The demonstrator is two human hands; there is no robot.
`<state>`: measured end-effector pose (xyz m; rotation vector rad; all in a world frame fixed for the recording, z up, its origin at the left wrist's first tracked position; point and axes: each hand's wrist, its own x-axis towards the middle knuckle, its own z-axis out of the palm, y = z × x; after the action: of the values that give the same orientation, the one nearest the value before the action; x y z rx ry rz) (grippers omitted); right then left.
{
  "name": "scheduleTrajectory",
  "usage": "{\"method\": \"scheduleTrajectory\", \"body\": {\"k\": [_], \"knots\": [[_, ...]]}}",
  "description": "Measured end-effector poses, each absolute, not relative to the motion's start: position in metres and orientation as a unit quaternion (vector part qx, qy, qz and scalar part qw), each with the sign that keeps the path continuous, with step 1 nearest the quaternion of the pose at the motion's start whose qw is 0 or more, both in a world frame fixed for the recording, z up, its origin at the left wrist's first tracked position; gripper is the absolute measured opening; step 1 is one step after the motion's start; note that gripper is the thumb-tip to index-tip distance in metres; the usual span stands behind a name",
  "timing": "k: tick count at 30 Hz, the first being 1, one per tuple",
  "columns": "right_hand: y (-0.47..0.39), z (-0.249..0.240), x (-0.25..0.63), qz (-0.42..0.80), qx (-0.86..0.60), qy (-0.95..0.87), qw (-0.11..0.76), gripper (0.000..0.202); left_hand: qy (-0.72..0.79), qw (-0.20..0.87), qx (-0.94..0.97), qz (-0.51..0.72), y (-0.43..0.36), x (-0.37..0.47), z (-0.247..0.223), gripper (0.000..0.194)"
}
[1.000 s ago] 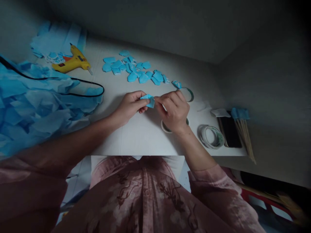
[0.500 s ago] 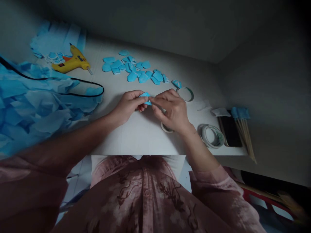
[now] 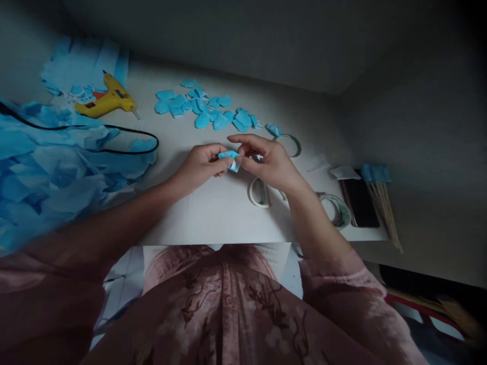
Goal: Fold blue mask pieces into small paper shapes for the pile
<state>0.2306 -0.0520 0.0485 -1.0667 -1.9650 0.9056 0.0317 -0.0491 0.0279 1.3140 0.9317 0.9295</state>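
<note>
Between my hands is a small folded blue piece (image 3: 233, 163), papery or fabric-like, with a white patch showing. My left hand (image 3: 201, 166) pinches its left side between thumb and fingers. At the piece's right edge, the thumb of my right hand (image 3: 270, 159) presses with curled fingers behind, while the index finger stretches out above. Beyond my hands lie several similar folded blue pieces (image 3: 203, 106) in a loose group. Just below my right hand is a pale loop-shaped object (image 3: 250, 194), partly covered, its kind unclear.
At left, a heap of blue sheets (image 3: 57, 177) carries a black cord (image 3: 129, 129). A yellow glue gun (image 3: 108, 99) lies near stacked blue sheets (image 3: 83, 61). Rightward are a thin tape roll (image 3: 299, 147), another tape roll (image 3: 345, 213), a phone (image 3: 361, 203) and blue-tipped sticks (image 3: 384, 203).
My right index finger has lifted and straightened away from the folded piece. The piece has turned, showing more of its face and a white patch. The view has shifted slightly.
</note>
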Motion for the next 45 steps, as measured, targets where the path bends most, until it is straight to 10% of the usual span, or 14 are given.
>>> {"method": "scheduleTrajectory", "body": {"k": [30, 45], "knots": [[-0.057, 0.015, 0.227, 0.387, -0.419, -0.697, 0.434, 0.063, 0.387, 0.657, 0.492, 0.421, -0.046, 0.03, 0.02, 0.018], [-0.06, 0.022, 0.222, 0.412, -0.444, -0.68, 0.414, 0.067, 0.406, 0.515, 0.658, 0.37, -0.051, 0.035, 0.014, 0.016]]}}
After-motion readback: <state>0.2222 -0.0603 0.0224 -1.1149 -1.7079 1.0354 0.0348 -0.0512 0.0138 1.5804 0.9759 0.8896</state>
